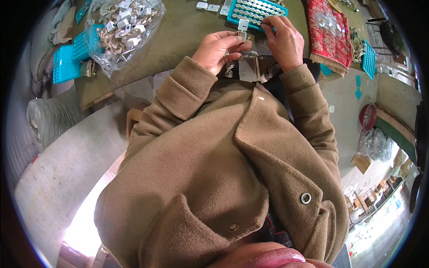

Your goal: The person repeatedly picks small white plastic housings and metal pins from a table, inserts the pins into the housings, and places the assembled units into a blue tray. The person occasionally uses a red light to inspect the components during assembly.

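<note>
My left hand (222, 50) pinches a small white plastic case (242, 25) between thumb and fingers, over the table's near edge. The case looks like a little hinged box standing open. A clear-coated cable coil (229, 70) hangs below that hand and seems joined to the case, though I cannot be sure. Just right of it, my right hand (286, 42) is at the near right edge of a blue tray (229, 18) filled with rows of round white pieces (254, 11). Its thumb and index finger are pressed together; anything between them is too small to tell.
At the left lies a clear plastic bag (129, 33) of white cases and coiled cables, beside stacked blue trays (65, 64). More white cases (208, 6) sit left of the full tray. A red patterned cloth (330, 40) covers the table's right part.
</note>
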The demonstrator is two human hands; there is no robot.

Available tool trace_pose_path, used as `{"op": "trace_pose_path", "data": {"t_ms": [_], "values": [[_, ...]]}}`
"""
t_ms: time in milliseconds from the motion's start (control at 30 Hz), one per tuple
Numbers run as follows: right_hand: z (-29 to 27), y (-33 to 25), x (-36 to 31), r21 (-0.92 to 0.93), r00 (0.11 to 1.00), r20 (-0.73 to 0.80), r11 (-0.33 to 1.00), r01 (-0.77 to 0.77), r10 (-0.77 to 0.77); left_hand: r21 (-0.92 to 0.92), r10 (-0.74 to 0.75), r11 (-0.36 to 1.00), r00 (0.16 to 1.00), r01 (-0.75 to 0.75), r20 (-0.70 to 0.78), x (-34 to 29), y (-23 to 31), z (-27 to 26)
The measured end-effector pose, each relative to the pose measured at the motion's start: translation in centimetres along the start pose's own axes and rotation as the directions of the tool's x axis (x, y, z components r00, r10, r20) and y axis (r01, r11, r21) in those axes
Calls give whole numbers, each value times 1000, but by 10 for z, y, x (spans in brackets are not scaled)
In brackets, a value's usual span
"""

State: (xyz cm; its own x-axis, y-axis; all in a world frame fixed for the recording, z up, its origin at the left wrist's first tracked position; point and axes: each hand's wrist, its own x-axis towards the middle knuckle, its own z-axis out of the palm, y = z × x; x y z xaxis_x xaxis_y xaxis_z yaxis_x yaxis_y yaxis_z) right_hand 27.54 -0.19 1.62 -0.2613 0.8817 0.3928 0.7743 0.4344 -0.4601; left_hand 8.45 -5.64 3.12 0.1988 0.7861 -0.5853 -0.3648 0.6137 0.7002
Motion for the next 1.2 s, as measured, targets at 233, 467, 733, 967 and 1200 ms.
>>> {"op": "trace_pose_path", "data": {"t_ms": [233,467,733,967,1200], "values": [[-1,2,1,48,999,33,999,-24,22,-66,-3,998,999,6,48,2,3,-3],[4,2,4,134,998,50,990,39,-46,-58,7,998,999,-5,35,0,4,-2],[-9,-1,11,139,994,62,987,85,-95,-101,50,994,999,-48,15,-4,3,2],[-22,-30,-4,393,987,63,913,109,-145,-70,73,995,996,-70,44,-6,2,3],[-16,-36,-14,316,980,11,931,184,-198,8,122,992,991,-123,55,-11,0,2]]}}
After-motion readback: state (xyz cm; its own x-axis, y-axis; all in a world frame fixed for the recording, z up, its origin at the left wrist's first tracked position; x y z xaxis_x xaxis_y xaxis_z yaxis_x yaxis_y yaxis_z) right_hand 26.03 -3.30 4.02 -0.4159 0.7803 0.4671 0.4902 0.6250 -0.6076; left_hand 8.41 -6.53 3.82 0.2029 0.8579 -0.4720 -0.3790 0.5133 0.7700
